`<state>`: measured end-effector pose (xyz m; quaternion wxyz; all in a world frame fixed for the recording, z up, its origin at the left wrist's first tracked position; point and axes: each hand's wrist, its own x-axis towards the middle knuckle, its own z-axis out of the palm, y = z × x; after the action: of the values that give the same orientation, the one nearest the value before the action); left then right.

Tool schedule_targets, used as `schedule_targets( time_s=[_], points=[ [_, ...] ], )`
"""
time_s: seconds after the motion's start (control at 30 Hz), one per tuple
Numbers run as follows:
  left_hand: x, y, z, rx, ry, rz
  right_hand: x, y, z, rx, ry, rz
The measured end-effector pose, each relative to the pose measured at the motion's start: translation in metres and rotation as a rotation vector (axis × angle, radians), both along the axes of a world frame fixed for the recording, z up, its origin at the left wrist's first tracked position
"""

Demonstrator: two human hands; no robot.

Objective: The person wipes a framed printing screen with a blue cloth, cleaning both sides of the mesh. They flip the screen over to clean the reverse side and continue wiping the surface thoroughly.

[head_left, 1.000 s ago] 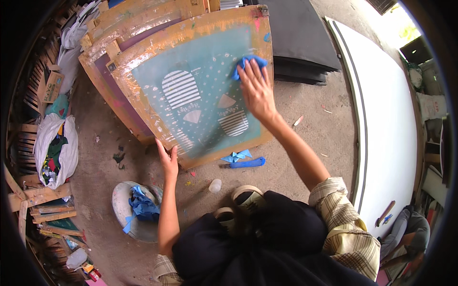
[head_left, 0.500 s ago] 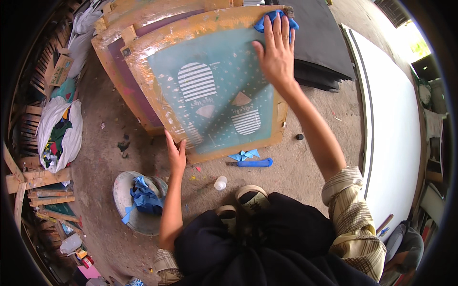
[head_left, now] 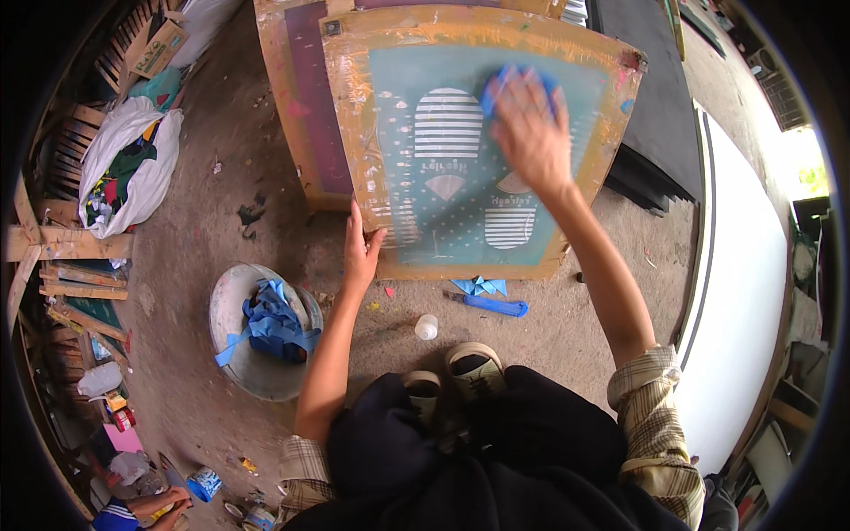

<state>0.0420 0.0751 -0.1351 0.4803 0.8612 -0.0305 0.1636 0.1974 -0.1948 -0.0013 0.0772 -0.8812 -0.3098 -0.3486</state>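
Note:
A silk-screen frame [head_left: 348, 115] with an orange-taped border and teal mesh leans in front of me. White stripes, fan shapes and dots show in its mesh [head_left: 452, 208]. My right hand [head_left: 536, 142] is closed over a crumpled blue cloth [head_left: 492, 88], pressing it on the mesh right of the upper striped shape; both are smeared by motion. Down at the frame's lower left edge, my left hand [head_left: 361, 252] grips the border, thumb in front and fingers along the side. Behind leans a second screen frame [head_left: 314, 106] with purple mesh.
On the floor lie a blue cutter [head_left: 496, 305], blue tape scraps [head_left: 479, 286] and a small white bottle [head_left: 427, 327]. A metal basin [head_left: 235, 367] holds crumpled blue pieces. Black sheets [head_left: 655, 133] and a white board [head_left: 735, 292] stand rightward. Another person's hands [head_left: 168, 504] show lower left.
My right hand and the cloth have moved from the frame's top right corner down onto the mesh. The view has shifted; my left hand still grips the frame's edge.

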Motion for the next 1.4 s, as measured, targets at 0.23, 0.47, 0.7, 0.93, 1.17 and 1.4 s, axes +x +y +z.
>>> schedule_targets(
  time_s=[0.23,0.47,0.7,0.93,1.17,1.4],
  points=[
    [0.001,0.000,-0.002,0.016,0.032,0.013,-0.005,0.089,-0.004,0.004,0.055,0.128],
    [0.006,0.002,-0.008,-0.086,0.038,-0.022,0.040,0.062,0.051,-0.123,-0.131,0.106],
    [0.000,0.017,-0.010,-0.440,0.157,-0.122,-0.039,0.097,-0.039,-0.231,0.191,0.167],
    [0.000,0.012,-0.002,-0.681,0.222,-0.162,-0.135,0.042,-0.143,-0.715,0.274,0.586],
    [-0.009,0.017,-0.013,-0.623,0.232,-0.137,-0.057,0.086,-0.054,-0.185,0.162,0.169],
    [-0.012,0.019,-0.003,-0.909,0.528,-0.029,-0.138,0.069,-0.149,-0.693,0.158,0.500]
  ],
)
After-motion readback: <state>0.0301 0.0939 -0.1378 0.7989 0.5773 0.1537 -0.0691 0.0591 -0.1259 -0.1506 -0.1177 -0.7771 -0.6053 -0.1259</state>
